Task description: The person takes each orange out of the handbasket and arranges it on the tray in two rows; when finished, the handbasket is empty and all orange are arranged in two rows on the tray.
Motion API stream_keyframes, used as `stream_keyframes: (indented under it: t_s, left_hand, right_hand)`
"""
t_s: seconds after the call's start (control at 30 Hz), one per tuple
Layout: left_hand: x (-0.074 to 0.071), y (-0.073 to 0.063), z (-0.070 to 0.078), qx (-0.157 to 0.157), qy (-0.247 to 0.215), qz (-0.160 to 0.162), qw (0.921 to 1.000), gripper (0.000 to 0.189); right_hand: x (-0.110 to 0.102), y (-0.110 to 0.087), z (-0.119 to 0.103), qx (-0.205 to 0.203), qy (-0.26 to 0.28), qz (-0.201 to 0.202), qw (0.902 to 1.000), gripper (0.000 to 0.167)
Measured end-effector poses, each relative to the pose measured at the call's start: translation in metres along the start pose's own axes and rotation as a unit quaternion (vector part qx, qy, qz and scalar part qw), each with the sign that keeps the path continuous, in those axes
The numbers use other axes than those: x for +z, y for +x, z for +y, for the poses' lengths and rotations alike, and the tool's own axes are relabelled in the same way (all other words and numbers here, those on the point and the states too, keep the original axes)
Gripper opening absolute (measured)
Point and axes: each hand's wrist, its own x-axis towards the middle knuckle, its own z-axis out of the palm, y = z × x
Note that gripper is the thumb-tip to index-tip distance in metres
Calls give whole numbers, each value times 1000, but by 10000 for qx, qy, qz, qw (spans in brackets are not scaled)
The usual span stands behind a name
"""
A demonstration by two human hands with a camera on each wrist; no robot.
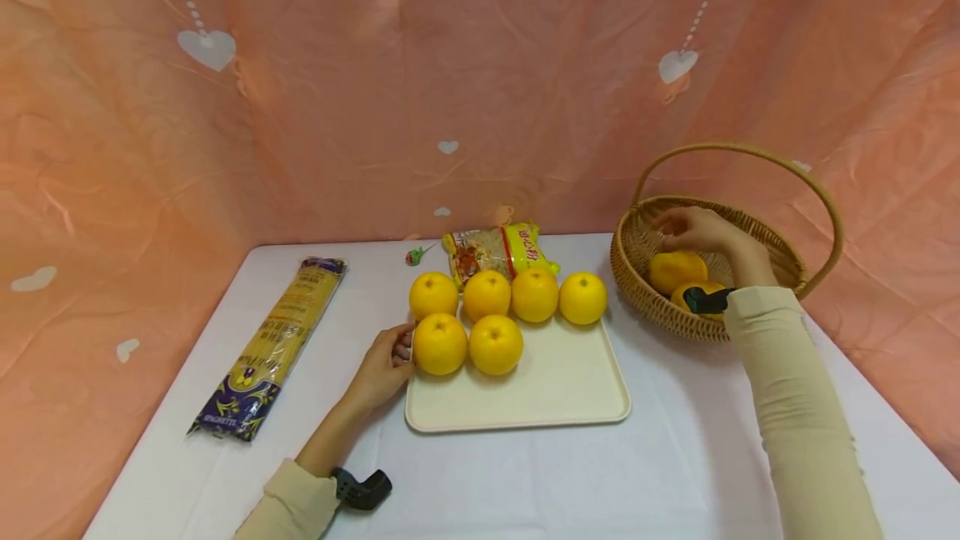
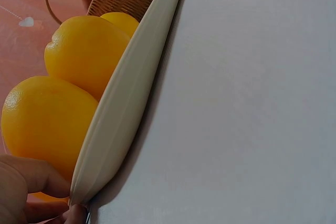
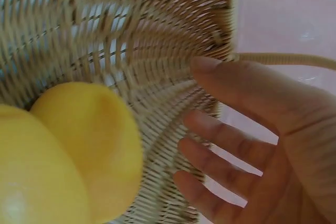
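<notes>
Six or so, several oranges [image 1: 496, 345] sit in two rows on a cream tray [image 1: 562, 382]. At the tray's left edge, my left hand [image 1: 384, 363] holds the rim; the left wrist view shows fingers [image 2: 44, 179] pinching the tray's corner [image 2: 86, 190] beside an orange [image 2: 50, 124]. My right hand [image 1: 705, 233] reaches over the wicker basket [image 1: 630, 273], its fingers loosely spread and nothing in them. Below it, two yellow fruits [image 1: 677, 271] lie in the basket. The right wrist view shows the hand [image 3: 262, 145] apart from the yellow fruit [image 3: 100, 145], near the basket's woven wall.
Behind the oranges lies a yellow food packet [image 1: 491, 255] with a small red-and-green item [image 1: 414, 257] beside it. A spaghetti pack [image 1: 273, 348] lies at the left. The basket's tall handle [image 1: 821, 190] arches over the right side. A pink curtain [image 1: 450, 90] hangs behind the table.
</notes>
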Motion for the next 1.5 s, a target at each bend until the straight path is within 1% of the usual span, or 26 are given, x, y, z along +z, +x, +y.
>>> stream_keyframes:
  t_s: [0.07,0.2,0.43,0.5,0.6,0.63,0.7,0.9,1.0,1.07,1.2,1.27,1.33,1.43,1.5]
  left_hand:
    - [0,0,0,-4,2,1,10000,59]
    - [0,-1,0,0,44,10,10000,59]
    - [0,-1,0,37,77,16,10000,60]
    - [0,-1,1,54,77,29,10000,59]
    - [-1,0,1,124,76,76,9999,59]
    - [-1,0,1,140,75,90,9998,59]
    - [-1,0,0,172,91,109,9998,58]
    - [-1,0,0,92,64,82,9999,60]
    - [0,0,0,116,57,77,9999,60]
    - [1,0,0,146,80,78,9998,59]
    - [1,0,-1,192,136,71,9997,59]
    - [1,0,0,177,145,72,9997,59]
    - [1,0,1,168,134,80,9997,60]
    - [1,0,2,134,105,94,9998,60]
    - [0,0,1,119,87,79,9999,60]
  right_hand:
    - [4,2,3,72,-65,-71,9999,45]
    - [10,3,8,124,16,-235,9996,49]
    - [17,-3,14,271,144,-537,9981,58]
    - [19,-5,15,464,267,-666,9963,62]
    - [21,-8,17,857,332,-801,9925,66]
    - [22,-8,18,992,313,-847,9910,68]
    - [24,-9,19,1117,193,-901,9895,70]
    - [29,-7,24,873,-55,-944,9917,72]
    - [30,-6,27,807,-52,-868,9929,72]
    - [31,-5,30,772,11,-726,9944,72]
    - [32,-6,36,693,131,-149,9974,70]
    - [31,-7,37,568,145,226,9980,71]
    - [28,-6,37,465,157,516,9975,70]
    - [22,-6,33,308,263,783,9961,68]
    - [17,-6,30,301,369,851,9952,68]
